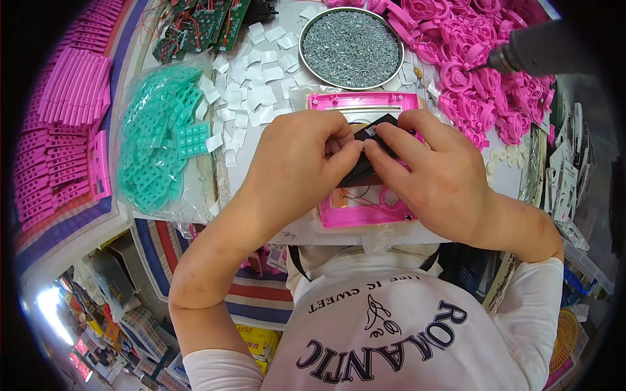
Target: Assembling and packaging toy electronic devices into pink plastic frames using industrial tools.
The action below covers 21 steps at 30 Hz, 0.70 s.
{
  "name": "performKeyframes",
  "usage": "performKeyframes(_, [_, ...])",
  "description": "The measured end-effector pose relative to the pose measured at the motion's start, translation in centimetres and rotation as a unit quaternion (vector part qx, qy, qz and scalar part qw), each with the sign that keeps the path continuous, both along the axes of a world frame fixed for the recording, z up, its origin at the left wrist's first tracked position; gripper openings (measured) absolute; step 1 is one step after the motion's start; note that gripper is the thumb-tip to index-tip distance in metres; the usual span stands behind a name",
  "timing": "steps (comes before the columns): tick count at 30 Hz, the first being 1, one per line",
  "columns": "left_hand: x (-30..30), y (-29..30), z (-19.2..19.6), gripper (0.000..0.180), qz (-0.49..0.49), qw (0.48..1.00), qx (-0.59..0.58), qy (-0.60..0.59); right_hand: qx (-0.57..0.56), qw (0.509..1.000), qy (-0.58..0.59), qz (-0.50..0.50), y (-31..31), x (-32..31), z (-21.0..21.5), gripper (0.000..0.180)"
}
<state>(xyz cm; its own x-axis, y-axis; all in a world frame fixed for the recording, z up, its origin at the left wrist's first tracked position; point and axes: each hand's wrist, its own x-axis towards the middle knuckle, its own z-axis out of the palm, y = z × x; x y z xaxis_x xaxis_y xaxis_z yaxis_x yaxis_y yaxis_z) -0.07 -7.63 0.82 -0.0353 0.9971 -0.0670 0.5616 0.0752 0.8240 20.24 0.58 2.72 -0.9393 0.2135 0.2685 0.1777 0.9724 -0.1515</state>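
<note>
Both of my hands meet above a pink plastic casing (336, 217), which lies at the front of the table with thin wires and a round opening showing inside. A flat black rectangular part (357, 173) sits tilted over the casing's middle. My left hand (301, 148) has its fingers curled and its thumb and forefinger closed at the part's left edge. From the other side, my right hand (450, 176) pinches the part's upper end between thumb and fingers; a small light-coloured bit shows at those fingertips, too small to name. The hands hide much of the casing's inside.
Behind the casing stands a round tray of small screws (352, 49), beside scattered white squares (251, 91). A bag of teal keypads (160, 137) lies left, near stacked pink frames (72, 91). Pink ring-shaped parts (466, 72) heap at right, below a dark tool (535, 49). Circuit boards (195, 29) lie far left.
</note>
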Motion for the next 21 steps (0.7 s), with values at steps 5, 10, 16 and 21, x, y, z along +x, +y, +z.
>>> performKeyframes(5, [-0.3, 0.6, 0.2, 0.012, -0.028, 0.999, -0.023, 0.035, 0.042, 0.999, 0.014, -0.011, 0.1, -0.4, -0.4, 0.026])
performKeyframes(10, [0.3, 0.9, -0.3, 0.012, -0.032, 0.994, 0.051, 0.091, 0.065, 0.994, -0.088, -0.025, -0.9, -0.1, 0.7, 0.053])
performKeyframes(16, [-1.9, 2.9, -0.2, 0.017, -0.149, 0.979, 0.051, 0.129, -0.160, 0.987, -0.022, 0.024, 2.7, 0.5, 1.3, 0.053])
performKeyframes(21, [-3.8, 10.8, -2.9, 0.016, -0.050, 0.935, 0.174, 0.306, -0.094, 0.872, 0.451, -0.167, 7.3, 6.6, 4.4, 0.043])
